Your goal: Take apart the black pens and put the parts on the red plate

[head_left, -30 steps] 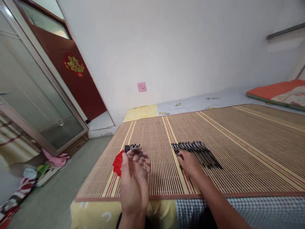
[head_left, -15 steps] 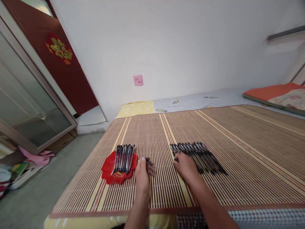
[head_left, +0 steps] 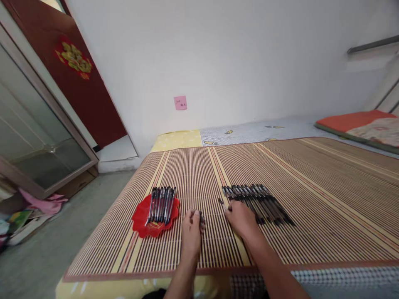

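Observation:
My right hand (head_left: pixel 241 218) pinches a pen (head_left: pixel 222 202) at the left end of a slanted row of black pens (head_left: pixel 262 203) on the mat. The pen's tip end sticks out past my fingers to the upper left; the rest is hidden by the hand. My left hand (head_left: pixel 191 226) is closed, thumb up, just above the mat between the row and a red scalloped plate (head_left: pixel 141 214). Something dark shows by its fingers, too blurred to name. Several clear-barrelled pens with black ends (head_left: pixel 162 204) lie side by side across the plate.
A striped bamboo mat (head_left: pixel 193 174) covers the bed. An orange-edged folded quilt (head_left: pixel 358 122) lies at the far right. A pink note (head_left: pixel 180 103) sticks to the white wall behind. To the left are a glass-panelled door (head_left: pixel 40 137) and the floor.
My right hand has a pen protruding from its fingers at the row's left end. My left hand has shifted slightly right, and its fingers have curled in.

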{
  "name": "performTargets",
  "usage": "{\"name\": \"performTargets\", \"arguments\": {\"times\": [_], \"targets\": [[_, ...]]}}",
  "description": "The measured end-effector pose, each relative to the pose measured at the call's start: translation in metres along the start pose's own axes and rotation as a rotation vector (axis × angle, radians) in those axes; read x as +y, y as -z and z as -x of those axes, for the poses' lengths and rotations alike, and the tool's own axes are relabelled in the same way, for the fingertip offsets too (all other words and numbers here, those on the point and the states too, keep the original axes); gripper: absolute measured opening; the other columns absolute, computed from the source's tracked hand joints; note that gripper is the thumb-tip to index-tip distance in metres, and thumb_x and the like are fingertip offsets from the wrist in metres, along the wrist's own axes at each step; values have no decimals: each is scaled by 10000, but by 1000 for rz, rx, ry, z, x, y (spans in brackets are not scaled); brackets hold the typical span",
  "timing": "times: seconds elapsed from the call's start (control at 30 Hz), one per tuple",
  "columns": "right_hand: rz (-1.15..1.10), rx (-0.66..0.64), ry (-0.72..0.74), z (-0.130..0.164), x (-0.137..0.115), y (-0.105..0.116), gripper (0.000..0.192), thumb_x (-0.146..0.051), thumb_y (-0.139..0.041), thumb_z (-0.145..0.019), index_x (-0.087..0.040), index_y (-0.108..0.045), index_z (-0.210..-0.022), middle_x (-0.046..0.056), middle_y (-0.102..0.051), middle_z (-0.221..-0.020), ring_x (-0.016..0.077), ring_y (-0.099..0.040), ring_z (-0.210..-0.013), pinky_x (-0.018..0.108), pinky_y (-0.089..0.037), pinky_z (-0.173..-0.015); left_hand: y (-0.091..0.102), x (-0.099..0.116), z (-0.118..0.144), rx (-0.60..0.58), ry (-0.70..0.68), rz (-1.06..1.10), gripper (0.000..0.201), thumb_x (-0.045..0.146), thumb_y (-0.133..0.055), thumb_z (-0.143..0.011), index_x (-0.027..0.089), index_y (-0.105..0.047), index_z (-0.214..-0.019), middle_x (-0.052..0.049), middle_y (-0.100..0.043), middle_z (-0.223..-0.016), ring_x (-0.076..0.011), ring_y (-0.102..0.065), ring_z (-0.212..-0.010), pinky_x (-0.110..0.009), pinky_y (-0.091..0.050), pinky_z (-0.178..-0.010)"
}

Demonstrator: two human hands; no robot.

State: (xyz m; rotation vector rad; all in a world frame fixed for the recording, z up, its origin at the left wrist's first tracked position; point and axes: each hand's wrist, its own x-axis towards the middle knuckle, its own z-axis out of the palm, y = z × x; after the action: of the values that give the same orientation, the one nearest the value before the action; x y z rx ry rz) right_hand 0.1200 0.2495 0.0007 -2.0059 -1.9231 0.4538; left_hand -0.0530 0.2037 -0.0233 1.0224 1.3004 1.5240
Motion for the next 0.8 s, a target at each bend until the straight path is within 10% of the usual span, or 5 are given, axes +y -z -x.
{"name": "performTargets", "arguments": {"times": [0.33, 0.57, 0.8], "targets": [[-824, -179, 197, 22, -40, -34, 130, -238, -589, -801, -152, -663, -738, 18, -684, -664, 159, -631, -639, 229, -433, -584, 4, 4, -5, -94, 33, -43, 401, 540, -720, -741, 144, -654, -741, -1, -584, -597, -111, -487, -501, -214, -378, -467], [-135, 161, 79, 4, 1, -2, 211, -181, -533, -919, -141, -713, -1022, 120, -698, -1069, 204, -681, -885, 274, -445, -767, 9, -3, -9, -22, 92, 89, 446, 597, -721, -751, 180, -566, -730, 52, -503, -545, -88, -420, -455, -197, -313, -446], [146, 100, -7, 0, 18, 1, 199, -195, -536, -948, -175, -703, -1054, 98, -654, -1094, 203, -687, -903, 273, -395, -689, 6, -4, -8, -43, 95, 94, 437, 585, -721, -759, 169, -587, -740, 50, -501, -550, -88, -438, -466, -193, -341, -454]]}}
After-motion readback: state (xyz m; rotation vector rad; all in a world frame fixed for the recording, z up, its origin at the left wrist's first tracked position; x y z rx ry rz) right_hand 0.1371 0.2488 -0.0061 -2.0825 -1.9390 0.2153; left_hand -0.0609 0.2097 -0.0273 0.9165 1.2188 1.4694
